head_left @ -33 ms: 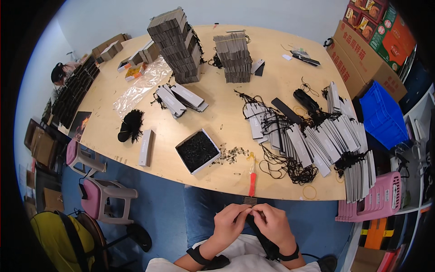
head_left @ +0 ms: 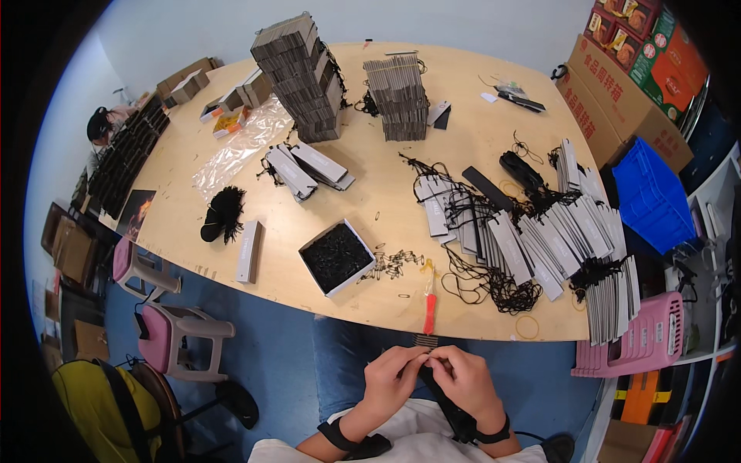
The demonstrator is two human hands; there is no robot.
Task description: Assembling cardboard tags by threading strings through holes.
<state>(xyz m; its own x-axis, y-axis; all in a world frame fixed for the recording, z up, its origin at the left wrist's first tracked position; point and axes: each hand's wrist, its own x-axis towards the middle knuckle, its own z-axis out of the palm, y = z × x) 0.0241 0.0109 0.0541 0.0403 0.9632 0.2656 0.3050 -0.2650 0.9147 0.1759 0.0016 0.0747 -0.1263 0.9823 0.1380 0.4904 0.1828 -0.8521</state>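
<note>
Over my lap, just short of the table's front edge, my left hand (head_left: 392,378) and my right hand (head_left: 463,382) meet with their fingertips pinched together. What sits between the fingers is too small to make out. A ridged, dark striped piece (head_left: 425,340) shows just beyond the fingertips, and a black strip (head_left: 448,405) lies below, between my wrists. Closest on the table is a red-handled tool (head_left: 430,312) near the edge. Behind it, small metal pins or clips (head_left: 394,264) are scattered beside a white box (head_left: 333,292) full of fine black pieces.
Grey tags with black cords (head_left: 548,239) cover the table's right side. Tall bundled stacks (head_left: 299,77) stand at the back. A black cord bundle (head_left: 224,214) and a narrow grey box (head_left: 248,252) lie left. Another person (head_left: 104,127) sits far left. A blue crate (head_left: 652,197) stands right.
</note>
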